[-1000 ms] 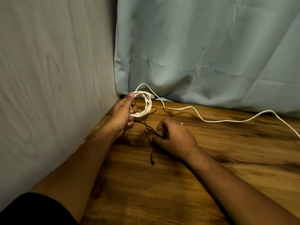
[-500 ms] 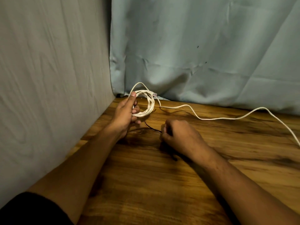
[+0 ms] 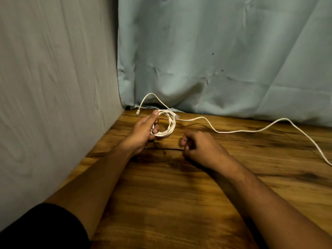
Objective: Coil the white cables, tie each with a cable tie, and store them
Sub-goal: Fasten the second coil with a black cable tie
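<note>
My left hand (image 3: pixel 143 130) grips a small coil of white cable (image 3: pixel 162 134), held upright near the table's far left corner, thumb on top of the loops. One plug end (image 3: pixel 138 112) arcs out to the left of the coil. A loose length of white cable (image 3: pixel 233 131) trails from the coil across the table to the right edge. My right hand (image 3: pixel 201 148) sits just right of the coil, fingers curled and pinched. A thin black cable tie (image 3: pixel 167 149) lies along the wood between the hands, its right end at those fingertips.
The wooden table (image 3: pixel 179 203) meets a grey wood-grain wall (image 3: pixel 53 87) on the left and a pale blue curtain (image 3: pixel 215 60) at the back. A black sleeve (image 3: pixel 41 229) shows at the bottom left.
My right hand has drawn the black tie sideways, so it now lies flatter and lower under the coil. The coil stays in my left hand. The camera has tilted up slightly.
</note>
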### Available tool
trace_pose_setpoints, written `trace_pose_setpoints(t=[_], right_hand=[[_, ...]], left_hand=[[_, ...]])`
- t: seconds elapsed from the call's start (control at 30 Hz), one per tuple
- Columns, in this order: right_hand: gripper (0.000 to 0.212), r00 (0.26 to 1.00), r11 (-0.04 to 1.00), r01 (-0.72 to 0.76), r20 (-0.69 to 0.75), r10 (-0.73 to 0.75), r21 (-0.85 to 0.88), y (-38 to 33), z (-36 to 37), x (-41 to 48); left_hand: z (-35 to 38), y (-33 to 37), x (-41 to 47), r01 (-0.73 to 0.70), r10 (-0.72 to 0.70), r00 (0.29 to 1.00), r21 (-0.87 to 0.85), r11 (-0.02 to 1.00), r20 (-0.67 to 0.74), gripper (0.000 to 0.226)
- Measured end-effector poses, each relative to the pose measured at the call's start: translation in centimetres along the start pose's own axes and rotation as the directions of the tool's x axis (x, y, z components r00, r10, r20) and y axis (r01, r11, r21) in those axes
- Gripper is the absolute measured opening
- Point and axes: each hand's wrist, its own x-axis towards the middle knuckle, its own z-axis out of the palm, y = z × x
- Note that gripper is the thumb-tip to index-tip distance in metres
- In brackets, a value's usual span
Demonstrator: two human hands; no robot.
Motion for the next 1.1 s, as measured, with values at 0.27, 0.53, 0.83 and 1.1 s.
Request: trace_pose_setpoints(t=[0.27,0.53,0.83,1.1], right_hand=[[0.016,0.979,0.953,-0.164,-0.077,0.188,0.254,6.1,-1.9,-1.3],[0.014,0.915,0.799,-0.243,-0.145,0.378,0.549,9.5,-2.7,-3.1],[0.018,0.871,0.698,-0.216,-0.188,0.453,0.683,10.7,-3.4,-4.4],[0.013,0.839,0.592,-0.295,-0.093,0.536,0.75,11.2,-4.8,-4.9]], left_hand=[[0.3,0.0,-0.4,-0.039,0.04,0.999,0.026,0.999,-0.021,0.035],[1.6,0.4,-0.8,-0.2,0.216,0.975,0.205,0.958,-0.059,0.035],[8.1,0.3,0.1,-0.312,0.318,0.948,0.234,0.921,0.016,0.033],[13.5,-2.1,1.6,-0.356,0.408,0.912,0.403,0.843,-0.049,0.033]])
